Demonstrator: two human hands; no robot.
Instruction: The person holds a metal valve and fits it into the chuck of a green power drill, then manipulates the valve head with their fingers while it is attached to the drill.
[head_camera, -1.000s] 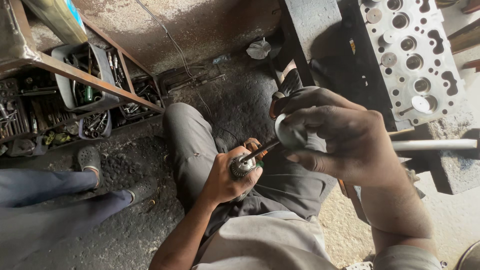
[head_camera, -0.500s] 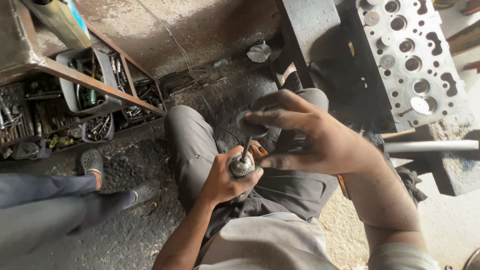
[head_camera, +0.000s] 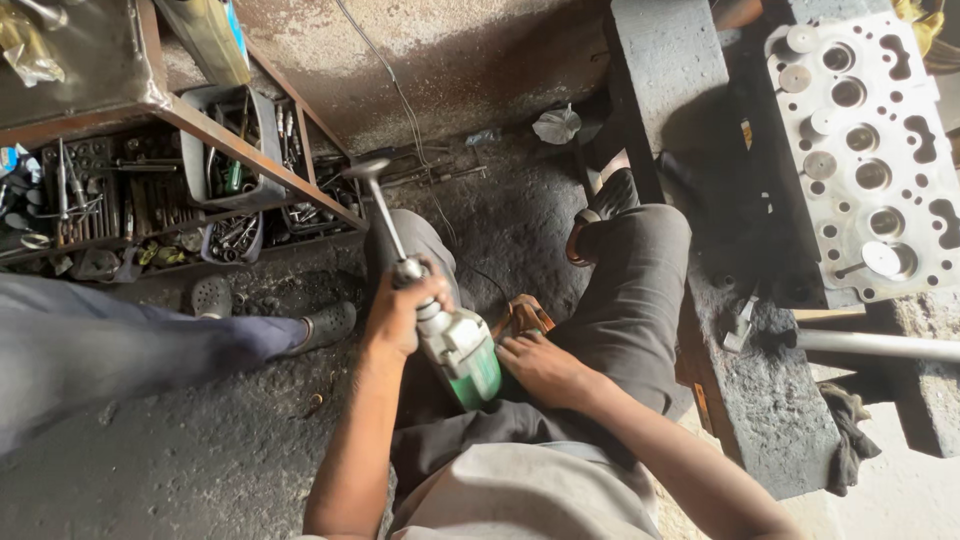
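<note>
A green and grey power drill (head_camera: 462, 350) lies across my lap, and a long-stemmed engine valve (head_camera: 376, 198) sticks out of its chuck, pointing up and away with its round head at the far end. My left hand (head_camera: 400, 310) is wrapped around the chuck end of the drill. My right hand (head_camera: 540, 368) rests against the rear of the drill body, fingers curled on it. My grey trouser legs spread to both sides on the dark oily floor.
A metal cylinder head (head_camera: 860, 150) with several valve seats and loose valves sits at the upper right on a concrete block (head_camera: 770, 390). A rusty shelf frame (head_camera: 200, 130) with tool-filled tubs stands upper left. Another person's leg and shoe (head_camera: 320, 325) reach in from the left.
My right hand has dropped from in front of the camera to the drill's rear. The valve stem now stands out long from the chuck, and the drill body has come into view.
</note>
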